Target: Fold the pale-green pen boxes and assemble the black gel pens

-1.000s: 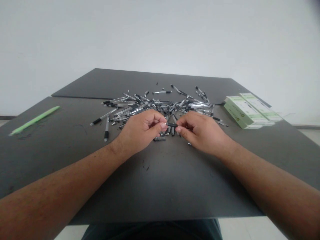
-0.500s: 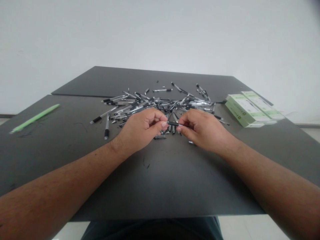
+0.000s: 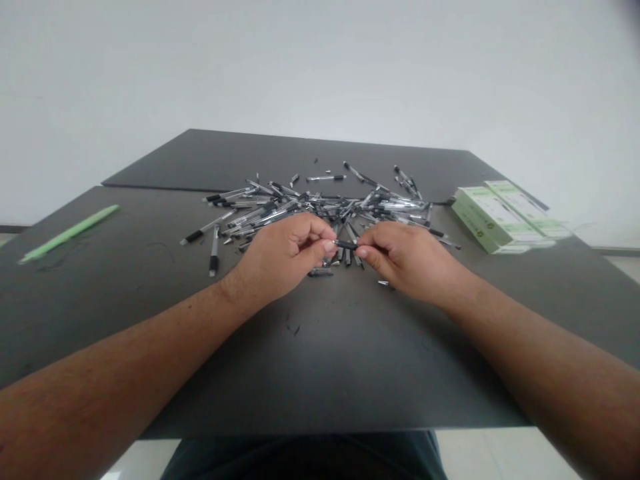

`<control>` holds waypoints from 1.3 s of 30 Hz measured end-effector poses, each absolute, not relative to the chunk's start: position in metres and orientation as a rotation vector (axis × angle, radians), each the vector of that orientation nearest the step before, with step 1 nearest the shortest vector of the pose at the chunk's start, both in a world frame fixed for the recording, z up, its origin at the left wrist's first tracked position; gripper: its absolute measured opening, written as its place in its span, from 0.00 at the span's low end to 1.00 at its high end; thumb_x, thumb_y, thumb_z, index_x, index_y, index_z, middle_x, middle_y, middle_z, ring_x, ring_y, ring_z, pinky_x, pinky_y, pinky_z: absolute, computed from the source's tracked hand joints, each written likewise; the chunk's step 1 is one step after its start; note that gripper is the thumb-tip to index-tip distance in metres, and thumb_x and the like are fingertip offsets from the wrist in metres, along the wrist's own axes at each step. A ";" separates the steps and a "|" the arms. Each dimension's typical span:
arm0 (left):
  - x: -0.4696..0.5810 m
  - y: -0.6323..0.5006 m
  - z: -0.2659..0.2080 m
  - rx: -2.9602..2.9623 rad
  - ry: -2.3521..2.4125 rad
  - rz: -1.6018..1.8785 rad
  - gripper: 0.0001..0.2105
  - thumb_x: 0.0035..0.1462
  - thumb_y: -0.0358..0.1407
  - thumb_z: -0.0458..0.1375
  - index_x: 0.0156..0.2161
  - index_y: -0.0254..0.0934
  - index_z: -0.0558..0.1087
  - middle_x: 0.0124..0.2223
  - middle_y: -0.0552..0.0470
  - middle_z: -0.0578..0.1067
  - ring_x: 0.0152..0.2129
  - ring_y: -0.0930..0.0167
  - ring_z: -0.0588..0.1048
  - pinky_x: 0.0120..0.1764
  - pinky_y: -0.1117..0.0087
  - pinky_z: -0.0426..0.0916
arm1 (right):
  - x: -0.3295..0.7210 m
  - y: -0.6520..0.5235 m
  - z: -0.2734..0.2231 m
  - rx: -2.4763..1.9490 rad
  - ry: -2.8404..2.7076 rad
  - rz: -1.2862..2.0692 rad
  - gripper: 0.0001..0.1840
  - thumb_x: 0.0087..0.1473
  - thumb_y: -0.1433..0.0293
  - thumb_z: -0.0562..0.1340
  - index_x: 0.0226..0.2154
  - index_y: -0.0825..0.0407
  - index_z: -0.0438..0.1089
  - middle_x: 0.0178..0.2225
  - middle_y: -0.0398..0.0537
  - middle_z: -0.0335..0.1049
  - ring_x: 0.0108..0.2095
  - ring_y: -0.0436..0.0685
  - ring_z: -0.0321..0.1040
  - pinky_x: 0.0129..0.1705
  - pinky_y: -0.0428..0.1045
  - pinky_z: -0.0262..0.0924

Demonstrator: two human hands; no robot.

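Note:
Between both hands, just in front of a heap of pen parts, is a pen barrel with a black grip (image 3: 346, 245). My left hand (image 3: 295, 253) pinches its left end between thumb and fingertips. At its other end, my right hand (image 3: 400, 257) closes thumb and fingers on the barrel; what else lies inside those fingers is hidden. The heap of clear and black pen parts (image 3: 265, 215) spreads behind the hands. A small silver pen tip (image 3: 383, 283) lies under the right hand, and a short clear piece (image 3: 320, 272) lies below the left fingertips.
On the left of the dark table (image 3: 320, 373) lies a long light-green pen-shaped object (image 3: 70, 233). Green and white boxes (image 3: 495, 217) stand at the right. A seam crosses the table behind the heap, and a white wall (image 3: 320, 67) rises beyond it.
My right hand has moved slightly toward the left one, closing up on the black grip; the thin length showing at its right end is now out of sight. The left hand holds nearly still.

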State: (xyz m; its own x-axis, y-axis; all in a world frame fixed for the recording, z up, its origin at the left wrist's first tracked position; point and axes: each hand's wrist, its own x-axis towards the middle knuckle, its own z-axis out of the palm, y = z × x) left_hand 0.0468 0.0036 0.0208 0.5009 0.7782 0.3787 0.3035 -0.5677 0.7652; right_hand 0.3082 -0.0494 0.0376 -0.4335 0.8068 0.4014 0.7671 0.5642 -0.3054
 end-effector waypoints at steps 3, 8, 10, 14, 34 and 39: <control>0.047 0.004 0.021 2.133 0.892 0.984 0.06 0.69 0.40 0.65 0.45 0.41 0.81 0.38 0.52 0.88 0.33 0.66 0.86 0.36 0.67 0.76 | 0.308 -0.050 0.038 -1.260 -2.265 0.124 0.07 0.71 0.66 0.66 0.40 0.49 0.79 0.35 0.48 0.80 0.36 0.58 0.74 0.40 0.51 0.61; 0.046 0.006 0.019 2.162 0.888 0.983 0.06 0.69 0.40 0.65 0.45 0.41 0.81 0.39 0.53 0.89 0.34 0.66 0.86 0.36 0.67 0.75 | 0.308 -0.050 0.038 -1.281 -2.224 0.103 0.02 0.65 0.69 0.70 0.38 0.49 0.76 0.34 0.45 0.78 0.34 0.56 0.71 0.39 0.50 0.60; 0.046 0.007 0.018 2.158 0.881 0.981 0.06 0.69 0.40 0.65 0.45 0.42 0.82 0.39 0.53 0.89 0.34 0.66 0.86 0.36 0.67 0.75 | 0.308 -0.050 0.037 -1.256 -2.253 0.081 0.04 0.68 0.69 0.67 0.39 0.49 0.77 0.34 0.46 0.78 0.35 0.57 0.72 0.40 0.50 0.60; 0.045 0.006 0.018 2.177 0.887 0.986 0.06 0.69 0.40 0.65 0.45 0.42 0.82 0.38 0.54 0.88 0.34 0.67 0.86 0.37 0.67 0.75 | 0.309 -0.049 0.035 -1.236 -2.262 0.068 0.07 0.71 0.67 0.65 0.40 0.49 0.79 0.34 0.47 0.78 0.35 0.58 0.73 0.40 0.51 0.60; 0.044 0.004 0.024 2.248 0.894 0.963 0.04 0.68 0.38 0.66 0.43 0.43 0.82 0.36 0.58 0.86 0.33 0.69 0.83 0.37 0.67 0.72 | 0.310 -0.049 0.038 -1.286 -2.278 0.184 0.08 0.71 0.64 0.66 0.40 0.49 0.80 0.34 0.46 0.79 0.35 0.57 0.73 0.39 0.50 0.59; 0.045 0.002 0.025 2.265 0.924 0.963 0.04 0.69 0.38 0.65 0.43 0.43 0.82 0.37 0.56 0.87 0.34 0.68 0.84 0.37 0.67 0.73 | 0.310 -0.048 0.037 -1.282 -2.274 0.158 0.08 0.71 0.64 0.66 0.41 0.49 0.80 0.35 0.47 0.80 0.36 0.58 0.74 0.41 0.50 0.61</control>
